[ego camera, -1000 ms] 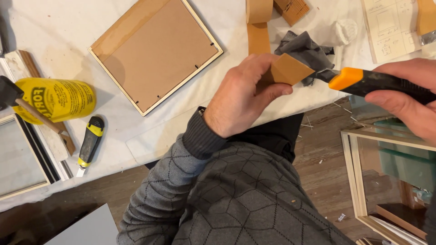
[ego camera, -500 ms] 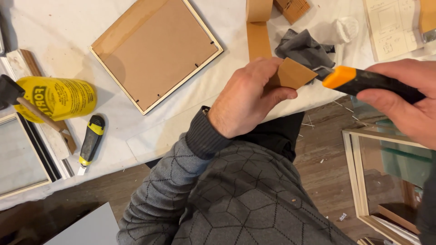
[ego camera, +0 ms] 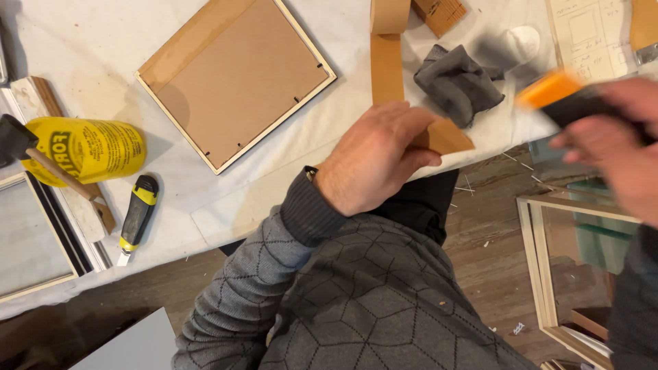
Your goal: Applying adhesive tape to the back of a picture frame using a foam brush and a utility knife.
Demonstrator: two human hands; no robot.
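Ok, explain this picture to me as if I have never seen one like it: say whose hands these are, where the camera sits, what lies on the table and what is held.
There is no machine here. The camera sits on a person's head and looks down, so you see that person's own grey-sleeved arms.

The left hand holds down the end of a brown paper tape strip at the edge of the white-covered table. The right hand, blurred by motion, grips an orange and black utility knife clear of the tape.

On the table lie a picture frame turned back side up, a crumpled grey cloth, a yellow bottle on its side, a second, yellow and black knife and a brush. Another frame stands on the wooden floor to the right.
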